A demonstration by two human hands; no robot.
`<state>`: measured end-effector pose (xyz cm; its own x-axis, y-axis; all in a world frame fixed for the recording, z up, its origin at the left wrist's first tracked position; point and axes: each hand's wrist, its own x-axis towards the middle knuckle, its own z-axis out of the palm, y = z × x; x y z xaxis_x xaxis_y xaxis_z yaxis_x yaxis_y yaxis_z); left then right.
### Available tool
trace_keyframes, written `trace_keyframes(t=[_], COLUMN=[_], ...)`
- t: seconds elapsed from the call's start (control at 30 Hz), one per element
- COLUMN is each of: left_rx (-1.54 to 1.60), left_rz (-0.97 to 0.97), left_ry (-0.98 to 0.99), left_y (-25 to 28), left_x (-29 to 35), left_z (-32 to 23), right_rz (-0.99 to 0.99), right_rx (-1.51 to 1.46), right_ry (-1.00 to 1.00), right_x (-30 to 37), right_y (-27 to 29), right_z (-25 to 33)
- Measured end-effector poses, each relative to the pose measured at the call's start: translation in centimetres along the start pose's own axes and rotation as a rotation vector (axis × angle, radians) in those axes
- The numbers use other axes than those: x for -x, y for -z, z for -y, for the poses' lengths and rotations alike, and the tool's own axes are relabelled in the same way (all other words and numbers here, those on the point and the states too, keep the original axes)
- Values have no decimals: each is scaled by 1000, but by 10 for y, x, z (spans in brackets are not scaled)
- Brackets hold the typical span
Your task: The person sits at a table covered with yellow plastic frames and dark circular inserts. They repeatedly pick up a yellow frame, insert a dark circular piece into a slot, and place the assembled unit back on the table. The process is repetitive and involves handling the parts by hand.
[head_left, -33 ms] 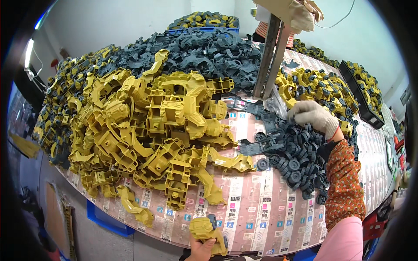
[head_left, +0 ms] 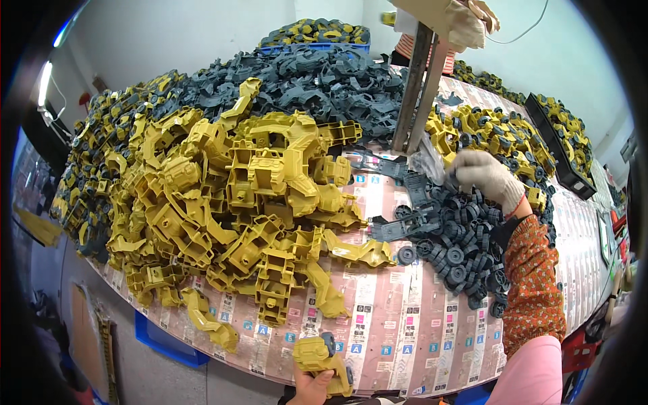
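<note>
At the near table edge my left hand (head_left: 310, 387), bare, is closed round a yellow plastic toy vehicle (head_left: 316, 356) with dark grey wheels on its right side. My right hand (head_left: 487, 179), in a whitish knit glove, reaches to the far part of a heap of dark grey toy wheels (head_left: 462, 246). Its fingers are curled down at the heap, and whatever lies between the fingertips is hidden. Beside this heap lie a few grey chassis pieces (head_left: 408, 223). A large pile of yellow body shells (head_left: 270, 179) stands left of the wheels.
Behind the shells rises a heap of grey chassis parts (head_left: 304, 81). A metal post (head_left: 415, 94) stands beyond my right hand. Wheeled yellow vehicles (head_left: 496, 131) lie at the far right, near a black crate (head_left: 560, 145). Another person's striped garment (head_left: 405, 47) shows behind the post.
My right hand has shifted very slightly, with its fingers curled a little more over the wheels. A yellow piece beside the other person has moved slightly left. My left hand stays put.
</note>
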<state>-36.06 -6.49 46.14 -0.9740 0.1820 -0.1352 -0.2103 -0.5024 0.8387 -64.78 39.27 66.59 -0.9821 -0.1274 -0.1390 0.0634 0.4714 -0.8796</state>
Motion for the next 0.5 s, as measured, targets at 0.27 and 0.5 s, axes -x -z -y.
trace_keyframes(t=[0.27,0.5], left_rx=[27,-182], left_rz=[99,-97], left_ry=[-51,-41], left_y=[5,6], left_x=[1,12], left_z=[-6,9], right_rz=[-448,-465], right_rx=[-71,533], right_ry=[-243,31], right_x=[-52,-87], right_y=[-13,-37], right_z=[-3,-25])
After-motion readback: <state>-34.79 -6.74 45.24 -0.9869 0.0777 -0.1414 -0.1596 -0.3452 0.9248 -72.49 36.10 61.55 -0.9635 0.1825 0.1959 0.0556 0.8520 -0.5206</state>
